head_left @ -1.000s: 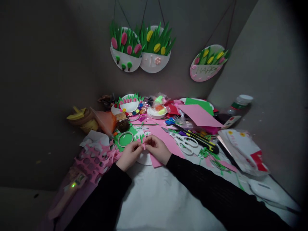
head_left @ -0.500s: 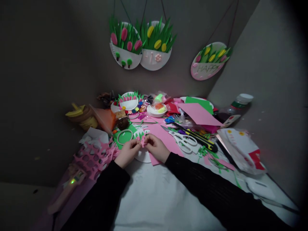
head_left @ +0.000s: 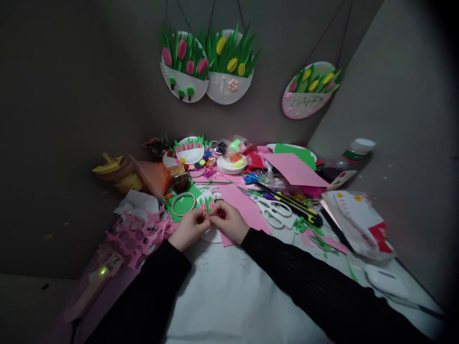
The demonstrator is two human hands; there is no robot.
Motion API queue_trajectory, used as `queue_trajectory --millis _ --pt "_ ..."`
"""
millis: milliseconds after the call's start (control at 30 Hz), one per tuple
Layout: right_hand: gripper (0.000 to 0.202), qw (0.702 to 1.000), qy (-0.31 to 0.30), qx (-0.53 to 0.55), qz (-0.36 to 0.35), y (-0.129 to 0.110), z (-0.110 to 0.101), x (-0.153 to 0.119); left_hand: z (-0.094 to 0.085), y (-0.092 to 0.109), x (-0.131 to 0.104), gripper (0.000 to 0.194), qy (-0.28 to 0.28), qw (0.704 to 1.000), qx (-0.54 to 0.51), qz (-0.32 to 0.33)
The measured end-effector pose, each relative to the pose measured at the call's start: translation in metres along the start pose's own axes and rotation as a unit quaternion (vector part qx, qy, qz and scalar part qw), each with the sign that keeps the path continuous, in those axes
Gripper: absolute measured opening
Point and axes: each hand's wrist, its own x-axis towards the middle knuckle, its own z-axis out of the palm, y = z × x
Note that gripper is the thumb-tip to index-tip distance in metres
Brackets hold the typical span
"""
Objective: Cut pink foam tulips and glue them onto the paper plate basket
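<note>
My left hand [head_left: 189, 227] and my right hand [head_left: 230, 222] meet at the fingertips over the front of a white paper plate [head_left: 212, 235]. Both are closed in a pinch on a small pink paper piece [head_left: 211, 215], mostly hidden by the fingers. Just behind them, pink tulip shapes and green paper leaves [head_left: 209, 202] show on the plate. A pink sheet [head_left: 244, 206] lies beside my right hand. White scissors [head_left: 274, 210] rest to its right. Left of the plate, a ring of tape [head_left: 183, 204] sits on green paper [head_left: 193, 192].
Cut pink scraps [head_left: 132, 236] and a glue gun [head_left: 91, 291] with a green light are on the left. A cutter [head_left: 294, 205], a plastic bag [head_left: 358, 222] and a bottle [head_left: 353, 157] stand or lie right. Decorated plates [head_left: 229, 88] hang on the wall.
My fingertips have come closer together, and the pink piece is now more hidden between them. More of the tulip shapes behind shows. The whole view has shifted slightly.
</note>
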Motion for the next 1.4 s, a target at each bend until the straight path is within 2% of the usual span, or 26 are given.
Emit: queue_trajectory --millis 167,333,500,567,700,800,867,967,1033,1133,1267,1400 --pt "0.009 0.998 0.054 -0.016 0.006 0.000 0.001 -0.001 0.001 0.001 0.000 0.025 -0.009 1.000 0.009 0.011" --pt "0.009 0.998 0.065 -0.006 0.010 -0.002 0.000 0.000 0.000 0.002 -0.003 0.027 -0.031 0.999 -0.020 0.002" --pt "0.012 0.995 0.095 -0.038 -0.003 -0.005 -0.001 0.000 -0.010 0.003 -0.006 0.026 -0.027 0.999 0.012 0.015" --pt "0.014 0.995 0.093 -0.039 0.016 -0.004 0.000 -0.001 -0.019 0.001 -0.005 0.024 0.022 0.997 0.057 0.050" --pt "0.008 0.993 0.035 -0.109 0.026 0.001 0.002 -0.002 -0.034 -0.007 -0.002 0.019 0.189 0.961 0.178 0.089" --pt "0.010 0.980 0.007 -0.200 -0.003 0.002 0.002 -0.001 -0.039 -0.012 -0.002 0.022 0.244 0.938 0.234 0.082" --pt "0.012 0.973 0.002 -0.231 -0.028 0.001 0.001 0.000 -0.040 -0.013 -0.003 0.023 0.242 0.929 0.273 0.052" --pt "0.013 0.970 -0.001 -0.235 -0.062 -0.002 -0.002 0.001 -0.041 -0.012 -0.005 0.024 0.184 0.918 0.351 -0.008" --pt "0.015 0.969 -0.004 -0.233 -0.080 -0.003 -0.003 0.001 -0.041 -0.012 -0.006 0.024 0.142 0.914 0.378 -0.021" --pt "0.020 0.960 -0.018 -0.258 -0.103 -0.003 -0.005 0.001 -0.040 -0.013 -0.007 0.024 0.118 0.910 0.396 -0.026" --pt "0.021 0.941 -0.007 -0.320 -0.112 0.000 -0.007 0.001 -0.039 -0.013 -0.007 0.017 0.114 0.906 0.406 -0.027" --pt "0.015 0.921 0.049 -0.374 -0.096 0.004 -0.008 0.001 -0.039 -0.007 -0.008 0.018 0.174 0.914 0.365 0.021"
